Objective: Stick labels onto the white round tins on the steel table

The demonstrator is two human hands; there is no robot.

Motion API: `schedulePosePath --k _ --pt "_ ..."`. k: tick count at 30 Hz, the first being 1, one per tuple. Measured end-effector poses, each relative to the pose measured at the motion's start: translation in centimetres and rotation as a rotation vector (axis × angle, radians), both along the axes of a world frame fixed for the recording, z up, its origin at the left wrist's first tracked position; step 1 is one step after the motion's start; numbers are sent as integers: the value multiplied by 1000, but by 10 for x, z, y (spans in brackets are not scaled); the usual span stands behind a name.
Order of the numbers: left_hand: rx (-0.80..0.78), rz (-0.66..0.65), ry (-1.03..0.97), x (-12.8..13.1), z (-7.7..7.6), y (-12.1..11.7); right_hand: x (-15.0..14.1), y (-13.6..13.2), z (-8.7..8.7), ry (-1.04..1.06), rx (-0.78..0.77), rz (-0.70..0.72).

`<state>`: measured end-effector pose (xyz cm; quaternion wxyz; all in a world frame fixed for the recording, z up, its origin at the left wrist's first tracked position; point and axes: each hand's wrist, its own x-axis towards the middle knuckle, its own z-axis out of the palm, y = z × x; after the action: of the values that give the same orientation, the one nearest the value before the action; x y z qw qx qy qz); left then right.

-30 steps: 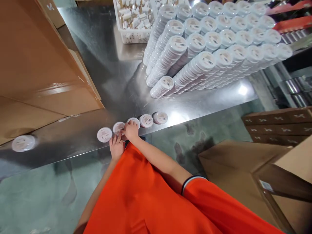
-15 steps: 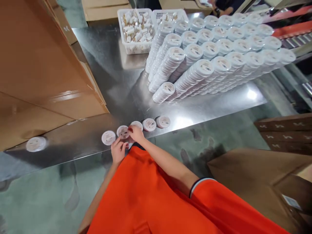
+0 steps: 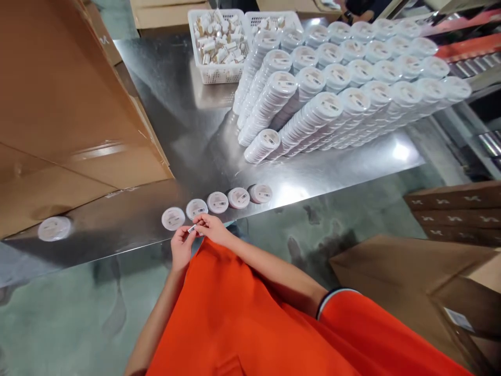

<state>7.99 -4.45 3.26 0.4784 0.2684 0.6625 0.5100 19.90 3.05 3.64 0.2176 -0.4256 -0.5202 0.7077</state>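
My left hand is closed, with fingertips pinched at a small white label-like piece. From the other side my right hand meets it, its fingers closed on the same piece. Both hands are at the front edge of the metal table, just in front of a row of round white-topped tubs. Nearest them is one tub with a printed top and dark barcode mark. Beside it stand a left tub and, to the right, another tub and two more.
A flat round pack lies at the far left beside a tall cardboard box. Tall stacks of white round tubs fill the table's right. Behind are white baskets of small bottles. Cartons stand at right; a person's arm shows at the back.
My right hand has drawn back from the tub tops toward me and met my left hand. The small white piece now shows between them. The tub row has stayed in place.
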Motion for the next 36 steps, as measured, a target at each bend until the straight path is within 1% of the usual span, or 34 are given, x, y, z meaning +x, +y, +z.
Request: schedulePosePath --k 5,7,10,13,15,18,19,20,23,24,25,28,31,33,36 --pt "-26 -17 40 -2 2 -2 2 -3 3 -4 17 29" --pt "-43 -30 78 -3 2 -3 1 -4 4 -57 91 43" --pt "-77 -47 163 -3 1 -6 -2 -5 7 -198 249 52" --pt "-123 -51 290 -6 -4 -10 -8 -4 8 -302 336 63" --pt "-153 -34 398 -12 -9 -14 -14 -2 6 -363 350 10" --pt "-159 -1 534 -31 -20 -19 -21 7 0 -459 342 -94" --pt "-137 -28 591 -39 -25 -20 -22 11 -3 -492 345 -100" --pt "-104 -91 663 -45 -29 -21 -24 15 -5 -535 353 -83" --pt "-11 -392 900 -57 -43 -23 -27 25 -13 -687 368 2" --pt "-6 -464 959 -57 -46 -23 -29 27 -16 -726 367 21" --pt "-14 -496 994 -55 -48 -22 -32 28 -18 -753 366 29" --pt "-43 -492 1044 -44 -51 -21 -44 29 -22 -836 378 59" --pt "-49 -478 1029 -36 -52 -20 -60 27 -22 -966 406 162" --pt "-53 -464 1004 -35 -53 -20 -70 26 -22 -1014 421 227" --pt "-46 -459 986 -38 -54 -21 -78 26 -21 -1038 422 276"
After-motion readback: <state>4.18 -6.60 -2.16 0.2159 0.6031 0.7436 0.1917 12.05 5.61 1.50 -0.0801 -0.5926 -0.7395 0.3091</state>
